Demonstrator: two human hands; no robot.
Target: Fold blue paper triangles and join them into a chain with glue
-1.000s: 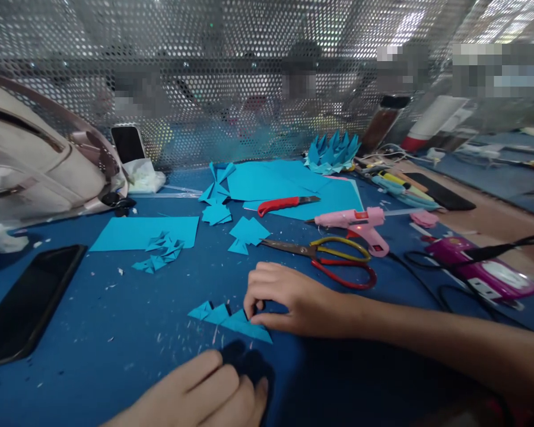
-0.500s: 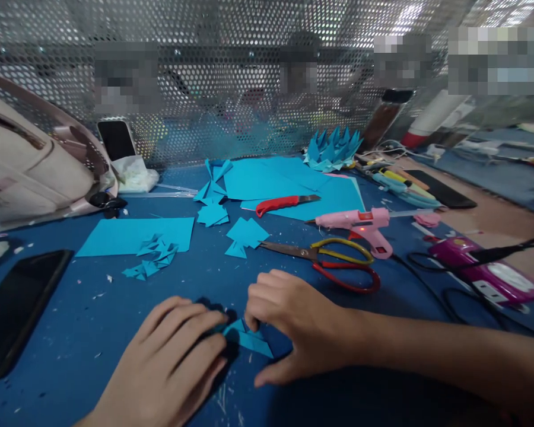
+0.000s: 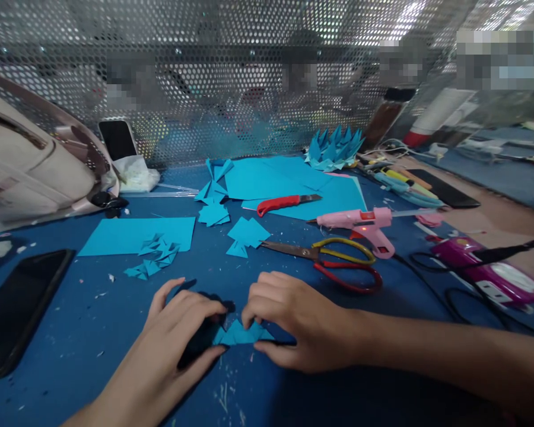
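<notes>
A small folded piece of blue paper (image 3: 240,334) lies on the dark blue table between my two hands. My left hand (image 3: 178,332) covers its left end, fingers curled down onto it. My right hand (image 3: 293,320) pinches its right end between thumb and fingertips. Both hands press the piece against the table near the front edge.
Red and yellow scissors (image 3: 333,261), a pink glue gun (image 3: 360,224) and a red utility knife (image 3: 285,204) lie beyond my right hand. Blue sheets (image 3: 133,235) and folded bits (image 3: 153,258) sit at left, a black phone (image 3: 18,308) far left, a bag (image 3: 31,166), a perforated metal screen behind.
My left hand came up from the bottom edge onto the folded paper. The right hand shifted its thumb and now pinches the piece, which has been folded more compactly.
</notes>
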